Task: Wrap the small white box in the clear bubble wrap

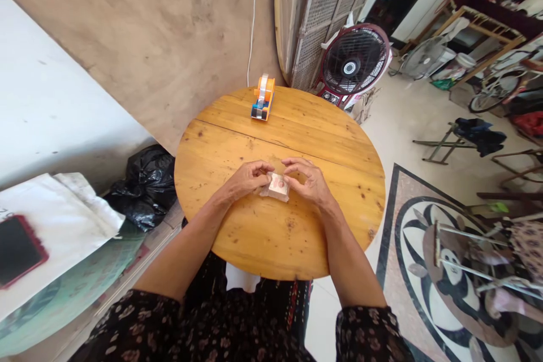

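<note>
A black bag (pixel 146 186) is lying on the floor beside the round wooden table (pixel 263 237). The left hand (pixel 246 180) is pinching the left end of a small wrapped box (pixel 276 186) at mid-table, fingers curled. The right hand (pixel 309 180) is gripping its right end likewise. A tape dispenser (pixel 263 99) is sitting at the far edge.

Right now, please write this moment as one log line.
left hand: grips small box | right hand: grips same box | box: on round wooden table | tape dispenser: far edge, untouched
</note>
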`<state>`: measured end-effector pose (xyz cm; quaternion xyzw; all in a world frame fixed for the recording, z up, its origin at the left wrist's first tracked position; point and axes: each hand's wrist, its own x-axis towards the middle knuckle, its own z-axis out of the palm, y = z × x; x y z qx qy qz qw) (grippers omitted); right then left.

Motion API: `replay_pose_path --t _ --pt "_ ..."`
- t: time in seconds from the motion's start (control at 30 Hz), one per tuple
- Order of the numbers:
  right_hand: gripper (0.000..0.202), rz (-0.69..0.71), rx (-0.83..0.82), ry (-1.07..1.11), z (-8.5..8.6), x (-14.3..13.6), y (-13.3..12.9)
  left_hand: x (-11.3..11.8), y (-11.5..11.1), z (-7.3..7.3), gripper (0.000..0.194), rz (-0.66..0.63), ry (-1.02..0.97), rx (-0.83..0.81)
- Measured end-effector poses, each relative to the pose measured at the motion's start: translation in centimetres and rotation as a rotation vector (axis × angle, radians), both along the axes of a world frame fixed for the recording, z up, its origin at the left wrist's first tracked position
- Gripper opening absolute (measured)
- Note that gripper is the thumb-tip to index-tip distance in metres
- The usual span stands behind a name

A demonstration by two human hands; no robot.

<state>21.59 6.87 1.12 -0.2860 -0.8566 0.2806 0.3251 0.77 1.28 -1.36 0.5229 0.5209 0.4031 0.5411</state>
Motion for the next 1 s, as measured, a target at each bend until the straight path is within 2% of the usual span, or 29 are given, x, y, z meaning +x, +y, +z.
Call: replay_pose_path --t 0.2,0.47,0.63,0.73,1.0 --pt "0.024 0.067 -0.029 -0.136 0.4 0.1 -0.1 -0.1 0.0 0.0 0.040 -0.016 0.002 0.007" --pt "0.015 0.035 0.021 -0.106 0.1 -0.1 -0.1 0.0 -0.1 0.6 0.044 -0.052 0.094 0.020" --pt "0.003 0.029 0.040 -0.082 -0.4 -0.2 -0.1 0.1 -0.3 0.8 0.044 -0.079 0.191 0.065" --pt "0.008 0.050 0.083 -0.096 -0.4 -0.1 0.1 0.1 -0.5 1.1 0.043 -0.101 0.191 0.082" --pt "0.016 0.090 0.176 -0.207 1.5 -0.2 -1.4 0.0 -0.6 1.4 0.045 -0.149 0.115 0.104"
